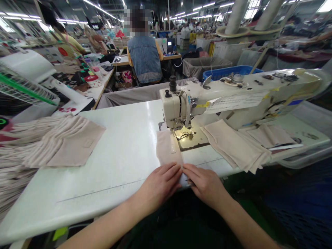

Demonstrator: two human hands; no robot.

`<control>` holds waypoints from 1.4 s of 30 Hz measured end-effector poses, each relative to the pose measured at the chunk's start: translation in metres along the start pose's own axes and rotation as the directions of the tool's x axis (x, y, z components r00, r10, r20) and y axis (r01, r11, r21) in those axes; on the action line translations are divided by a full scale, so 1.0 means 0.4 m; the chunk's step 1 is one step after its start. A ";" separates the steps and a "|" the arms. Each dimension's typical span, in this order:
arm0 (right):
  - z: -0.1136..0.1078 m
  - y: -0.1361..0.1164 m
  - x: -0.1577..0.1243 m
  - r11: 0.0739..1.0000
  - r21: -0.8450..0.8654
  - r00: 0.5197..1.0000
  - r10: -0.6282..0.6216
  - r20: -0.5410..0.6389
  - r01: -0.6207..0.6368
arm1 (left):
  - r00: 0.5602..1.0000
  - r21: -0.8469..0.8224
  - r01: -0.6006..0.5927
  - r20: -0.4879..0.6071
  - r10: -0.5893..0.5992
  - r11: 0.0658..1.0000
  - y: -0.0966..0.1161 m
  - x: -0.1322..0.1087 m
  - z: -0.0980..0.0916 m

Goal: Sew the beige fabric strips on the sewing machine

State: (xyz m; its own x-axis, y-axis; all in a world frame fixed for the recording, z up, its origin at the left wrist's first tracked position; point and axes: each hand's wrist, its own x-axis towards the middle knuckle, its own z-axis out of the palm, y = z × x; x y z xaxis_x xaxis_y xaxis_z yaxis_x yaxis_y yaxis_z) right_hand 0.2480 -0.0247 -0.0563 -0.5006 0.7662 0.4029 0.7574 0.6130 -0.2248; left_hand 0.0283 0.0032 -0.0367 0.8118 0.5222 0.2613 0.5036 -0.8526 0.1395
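A strip of beige fabric (168, 148) lies flat on the white sewing table (90, 197), its far end reaching the presser foot (183, 135) of a cream industrial sewing machine (233, 93). My left hand (159, 181) and my right hand (204, 185) meet at its near end, fingers pressing and gripping the cloth. Part of the strip is hidden under my fingers. To the right of the needle area lies a pile of folded beige fabric pieces (233, 145). A larger stack of similar pieces (64, 141) fans out at the table's left side, well away from both hands.
Beyond the machine, a co-worker in a denim vest (144, 58) sits at another station. A blue plastic crate (228, 73) and a grey bin (206, 65) stand behind the machine. A white machine and wire rack (26, 79) occupy the far left.
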 end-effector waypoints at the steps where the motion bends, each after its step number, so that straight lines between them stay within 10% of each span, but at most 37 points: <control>1: 0.000 0.001 0.004 1.000 0.004 1.000 0.005 0.004 -0.005 | 1.000 0.003 -0.001 -0.002 0.001 1.000 -0.004 0.003 -0.002; 30: 0.019 0.070 0.130 0.994 0.010 0.982 0.103 0.159 -0.105 | 1.000 0.056 0.009 0.009 -0.009 0.998 -0.128 0.070 0.004; 35: -0.003 0.094 0.121 0.962 -0.040 0.962 0.268 -0.049 -0.270 | 1.000 0.056 0.024 -0.010 -0.024 0.998 -0.151 0.079 0.005; 42: -0.074 0.191 0.083 0.809 -0.054 0.760 0.524 -0.385 -0.585 | 0.999 0.073 0.042 0.019 -0.043 0.996 -0.180 0.093 -0.001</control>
State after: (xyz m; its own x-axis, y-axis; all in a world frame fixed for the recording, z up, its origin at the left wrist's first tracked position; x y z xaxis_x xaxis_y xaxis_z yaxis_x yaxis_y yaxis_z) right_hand 0.3019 0.0419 -0.0339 0.1776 0.8292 0.5300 0.9285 0.0373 -0.3695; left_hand 0.0222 0.0839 -0.0367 0.7949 0.5587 0.2366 0.5571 -0.8266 0.0801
